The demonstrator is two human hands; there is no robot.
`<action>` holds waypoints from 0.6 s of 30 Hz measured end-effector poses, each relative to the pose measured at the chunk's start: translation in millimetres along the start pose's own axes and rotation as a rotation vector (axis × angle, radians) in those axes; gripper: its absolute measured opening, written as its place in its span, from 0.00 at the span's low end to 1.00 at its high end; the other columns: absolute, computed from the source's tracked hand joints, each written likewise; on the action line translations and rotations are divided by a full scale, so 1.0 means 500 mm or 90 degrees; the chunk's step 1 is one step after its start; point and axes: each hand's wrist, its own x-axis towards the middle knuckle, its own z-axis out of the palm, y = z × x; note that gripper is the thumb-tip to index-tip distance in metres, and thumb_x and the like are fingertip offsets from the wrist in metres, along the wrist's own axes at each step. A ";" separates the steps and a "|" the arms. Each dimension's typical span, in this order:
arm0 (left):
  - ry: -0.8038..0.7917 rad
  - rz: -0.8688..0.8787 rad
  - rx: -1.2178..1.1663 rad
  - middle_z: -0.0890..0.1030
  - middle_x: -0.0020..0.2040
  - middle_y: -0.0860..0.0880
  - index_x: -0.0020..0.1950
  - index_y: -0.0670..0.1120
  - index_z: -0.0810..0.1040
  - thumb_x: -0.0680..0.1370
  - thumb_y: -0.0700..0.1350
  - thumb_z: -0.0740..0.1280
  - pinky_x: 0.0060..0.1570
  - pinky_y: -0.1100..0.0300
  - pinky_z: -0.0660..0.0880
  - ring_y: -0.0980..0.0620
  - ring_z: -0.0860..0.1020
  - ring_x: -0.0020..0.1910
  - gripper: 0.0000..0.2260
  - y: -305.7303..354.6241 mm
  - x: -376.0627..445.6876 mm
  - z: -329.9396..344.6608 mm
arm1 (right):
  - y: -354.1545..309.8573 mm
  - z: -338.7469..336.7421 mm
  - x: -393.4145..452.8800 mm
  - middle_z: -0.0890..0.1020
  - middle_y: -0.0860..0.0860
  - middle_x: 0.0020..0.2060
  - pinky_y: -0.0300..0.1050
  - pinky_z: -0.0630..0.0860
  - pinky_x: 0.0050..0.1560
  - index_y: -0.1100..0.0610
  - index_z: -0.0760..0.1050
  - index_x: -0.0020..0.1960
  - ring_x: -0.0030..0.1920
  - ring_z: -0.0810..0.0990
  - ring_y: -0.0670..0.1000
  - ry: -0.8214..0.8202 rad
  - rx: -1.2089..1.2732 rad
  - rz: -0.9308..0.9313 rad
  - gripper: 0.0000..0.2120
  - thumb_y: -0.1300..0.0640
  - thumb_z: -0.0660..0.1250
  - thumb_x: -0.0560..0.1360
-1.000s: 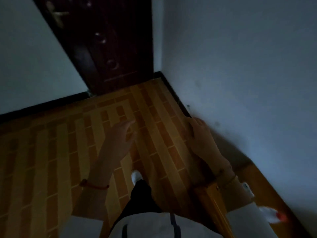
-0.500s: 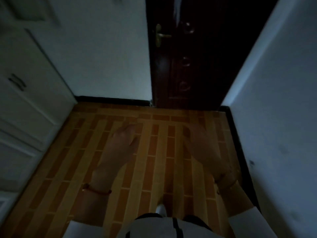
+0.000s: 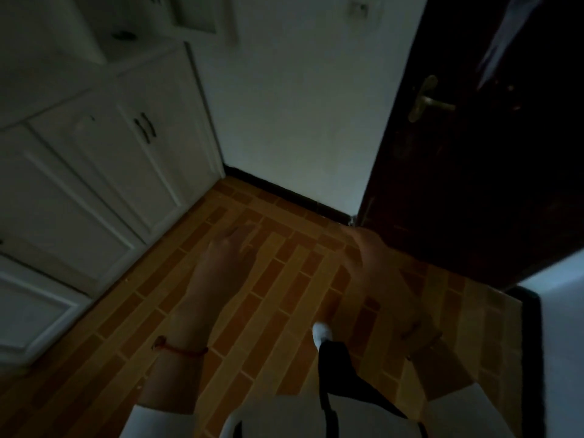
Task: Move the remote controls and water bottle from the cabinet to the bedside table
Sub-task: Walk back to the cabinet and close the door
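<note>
The room is dim. My left hand (image 3: 226, 251) is stretched out over the tiled floor, fingers apart, holding nothing. My right hand (image 3: 373, 257) is blurred, also held out palm down with nothing in it. A white cabinet (image 3: 104, 159) with dark door handles stands along the left wall. On its top ledge lies a small dark object (image 3: 124, 35), too dim to identify. No remote control or water bottle is clearly visible, and no bedside table is in view.
A dark wooden door (image 3: 474, 172) with a brass handle (image 3: 428, 99) fills the right side. A white wall (image 3: 300, 105) lies between cabinet and door. Orange brick-pattern floor (image 3: 278, 279) spreads underfoot, with my white shoe (image 3: 321, 331) stepping forward.
The view has swung left: the door slid from the centre to the right and the white cabinet came into view on the left. Both hands stay held out with nothing in them.
</note>
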 end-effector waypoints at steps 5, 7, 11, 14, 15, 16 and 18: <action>0.062 -0.048 0.024 0.75 0.67 0.47 0.70 0.49 0.71 0.78 0.44 0.65 0.59 0.60 0.69 0.47 0.76 0.62 0.19 -0.003 0.189 0.010 | 0.024 -0.028 0.241 0.72 0.54 0.67 0.53 0.70 0.67 0.53 0.66 0.71 0.68 0.70 0.53 -0.051 -0.003 -0.064 0.23 0.50 0.63 0.78; 0.086 -0.053 0.021 0.76 0.65 0.47 0.69 0.49 0.71 0.78 0.45 0.65 0.57 0.57 0.74 0.48 0.78 0.58 0.19 0.000 0.251 0.008 | 0.023 -0.040 0.343 0.70 0.53 0.68 0.50 0.68 0.69 0.52 0.64 0.72 0.69 0.68 0.51 -0.070 0.005 -0.090 0.23 0.51 0.62 0.78; 0.131 -0.147 0.024 0.75 0.67 0.47 0.70 0.50 0.69 0.79 0.46 0.64 0.59 0.54 0.73 0.46 0.77 0.60 0.20 -0.015 0.353 -0.007 | 0.014 -0.031 0.512 0.71 0.53 0.67 0.44 0.65 0.68 0.54 0.65 0.72 0.69 0.67 0.50 -0.112 -0.010 -0.168 0.23 0.51 0.61 0.78; 0.150 -0.192 0.043 0.74 0.68 0.49 0.70 0.51 0.69 0.78 0.46 0.65 0.58 0.62 0.69 0.48 0.76 0.61 0.20 -0.035 0.405 -0.013 | -0.001 -0.008 0.616 0.71 0.54 0.68 0.41 0.62 0.67 0.54 0.64 0.72 0.70 0.66 0.51 -0.158 0.011 -0.197 0.23 0.53 0.61 0.79; 0.158 -0.201 0.051 0.74 0.68 0.49 0.70 0.50 0.70 0.78 0.46 0.65 0.59 0.63 0.67 0.48 0.75 0.64 0.20 -0.045 0.424 -0.016 | -0.006 0.002 0.648 0.71 0.54 0.68 0.41 0.62 0.67 0.54 0.64 0.72 0.70 0.66 0.51 -0.168 0.017 -0.207 0.23 0.53 0.62 0.79; 0.164 -0.218 0.052 0.74 0.68 0.49 0.70 0.50 0.70 0.78 0.46 0.65 0.60 0.63 0.66 0.49 0.74 0.65 0.20 -0.057 0.443 -0.018 | -0.009 0.014 0.681 0.72 0.54 0.67 0.41 0.62 0.67 0.54 0.65 0.72 0.69 0.67 0.51 -0.177 0.022 -0.214 0.22 0.53 0.62 0.79; 0.163 -0.245 0.058 0.74 0.68 0.48 0.70 0.49 0.70 0.79 0.46 0.64 0.61 0.61 0.66 0.48 0.72 0.66 0.19 -0.086 0.482 -0.019 | -0.016 0.043 0.742 0.72 0.55 0.67 0.41 0.61 0.67 0.55 0.65 0.72 0.70 0.67 0.52 -0.190 0.029 -0.225 0.22 0.54 0.62 0.78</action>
